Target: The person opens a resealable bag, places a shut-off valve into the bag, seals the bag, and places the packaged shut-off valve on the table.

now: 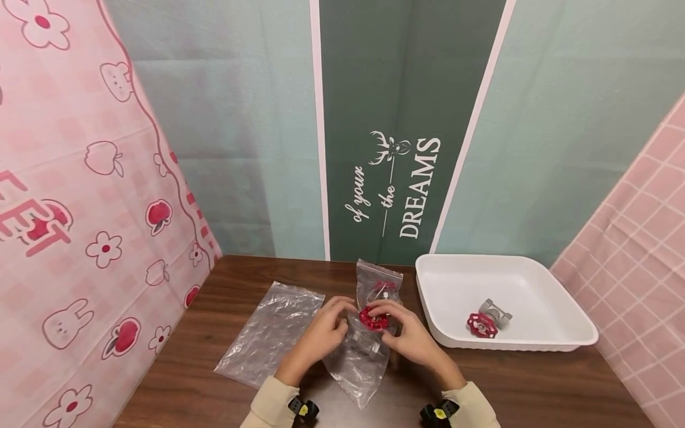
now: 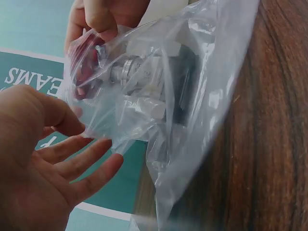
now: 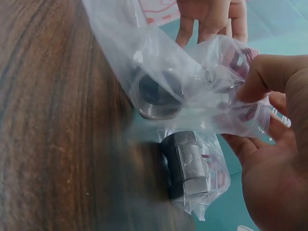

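A valve with a red handwheel (image 1: 374,318) and grey metal body sits inside a clear plastic bag (image 1: 364,371) over the table. My right hand (image 1: 409,336) grips the handwheel through the plastic, thumb on one side and fingers behind. On the other side, my left hand (image 1: 323,333) pinches the bag's edge between thumb and fingertip, its other fingers spread, as the left wrist view shows. Just behind lies a second bagged valve (image 1: 385,291), also with a red wheel; the right wrist view shows its metal body (image 3: 192,166) beneath the held bag.
A flat clear zip bag (image 1: 273,333) lies on the brown table (image 1: 182,362) at the left. On the right stands a white tray (image 1: 449,285) holding a loose valve (image 1: 489,319) with a red wheel. Hanging cloths border the table's back and sides.
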Demonstrator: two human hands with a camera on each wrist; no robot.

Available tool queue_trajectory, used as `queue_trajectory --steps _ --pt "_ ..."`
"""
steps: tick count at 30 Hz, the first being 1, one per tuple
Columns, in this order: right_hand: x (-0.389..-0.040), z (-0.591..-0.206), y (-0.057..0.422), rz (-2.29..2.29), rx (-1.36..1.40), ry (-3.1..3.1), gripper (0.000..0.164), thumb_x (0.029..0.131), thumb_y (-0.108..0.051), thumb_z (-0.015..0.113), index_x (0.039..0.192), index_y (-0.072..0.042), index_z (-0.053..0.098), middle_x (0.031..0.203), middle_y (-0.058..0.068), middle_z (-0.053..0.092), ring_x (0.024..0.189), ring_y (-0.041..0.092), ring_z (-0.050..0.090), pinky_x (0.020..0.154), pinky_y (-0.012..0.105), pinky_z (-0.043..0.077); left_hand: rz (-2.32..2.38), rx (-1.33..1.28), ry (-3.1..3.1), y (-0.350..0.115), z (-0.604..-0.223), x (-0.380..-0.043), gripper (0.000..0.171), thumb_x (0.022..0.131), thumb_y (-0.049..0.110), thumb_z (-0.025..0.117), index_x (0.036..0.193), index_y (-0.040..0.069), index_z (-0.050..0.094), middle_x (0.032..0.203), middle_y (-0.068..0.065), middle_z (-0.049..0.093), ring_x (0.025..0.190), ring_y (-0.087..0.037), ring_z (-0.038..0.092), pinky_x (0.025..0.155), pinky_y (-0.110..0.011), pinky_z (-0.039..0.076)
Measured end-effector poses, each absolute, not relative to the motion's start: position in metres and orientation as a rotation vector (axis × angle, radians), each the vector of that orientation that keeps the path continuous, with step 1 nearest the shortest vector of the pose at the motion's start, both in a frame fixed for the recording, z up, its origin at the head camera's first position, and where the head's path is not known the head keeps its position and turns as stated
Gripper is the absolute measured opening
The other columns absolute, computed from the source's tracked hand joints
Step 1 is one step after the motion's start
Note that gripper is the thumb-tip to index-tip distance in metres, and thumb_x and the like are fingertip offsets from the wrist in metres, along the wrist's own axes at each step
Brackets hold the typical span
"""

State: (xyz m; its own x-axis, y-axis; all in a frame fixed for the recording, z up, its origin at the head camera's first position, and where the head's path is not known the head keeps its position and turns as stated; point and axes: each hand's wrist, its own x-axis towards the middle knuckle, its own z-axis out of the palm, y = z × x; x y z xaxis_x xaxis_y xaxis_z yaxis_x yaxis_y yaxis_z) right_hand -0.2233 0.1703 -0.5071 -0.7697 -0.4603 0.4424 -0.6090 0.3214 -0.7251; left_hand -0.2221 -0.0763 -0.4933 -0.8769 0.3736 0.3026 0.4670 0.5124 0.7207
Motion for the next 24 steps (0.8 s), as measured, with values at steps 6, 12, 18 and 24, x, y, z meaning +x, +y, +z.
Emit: queue_trajectory --steps 6,12,18,24 --pt "-0.2224 -0.5023 0.1688 1.454 1.054 -2.399 0.063 0.072 0.022 0.062 0.12 -0.017 0.073 0.138 0.007 0.069 0.128 0.019 0.064 0.095 0.021 0.053 -1.27 -0.745 -2.665 -0.0751 -0.4942 -0.2225 0.029 0.094 -0.003 0.061 0.116 0.012 0.072 0.124 -0.004 0.071 0.094 -0.014 0.062 0.081 -0.027 0.05" --pt "-0.221 -0.4997 0.1677 1.428 1.117 -2.377 0.065 0.071 0.024 0.061 0.12 -0.017 0.073 0.139 0.01 0.068 0.128 0.029 0.064 0.098 0.021 0.052 -1.257 -0.746 -2.661 -0.0763 -0.4966 -0.2203 0.033 0.093 -0.003 0.06 0.12 0.01 0.075 0.114 0.0 0.068 0.092 -0.01 0.059 0.079 -0.025 0.05" --pt "-0.2172 -0.4965 0.1691 1.351 1.11 -2.383 0.065 0.071 0.022 0.064 0.12 -0.019 0.075 0.139 0.014 0.063 0.128 0.034 0.06 0.095 0.026 0.051 -1.28 -0.774 -2.621 -0.0739 -0.4948 -0.2183 0.045 0.091 -0.005 0.06 0.135 0.003 0.07 0.118 -0.003 0.068 0.083 -0.007 0.054 0.074 -0.023 0.048" --pt "-0.2136 -0.4986 0.1727 1.312 1.062 -2.416 0.065 0.074 0.021 0.066 0.123 -0.019 0.077 0.138 0.011 0.061 0.126 0.029 0.058 0.097 0.025 0.051 -1.359 -0.805 -2.564 -0.0716 -0.4941 -0.218 0.046 0.091 -0.008 0.062 0.134 0.009 0.069 0.122 -0.003 0.069 0.107 -0.017 0.068 0.091 -0.032 0.06"
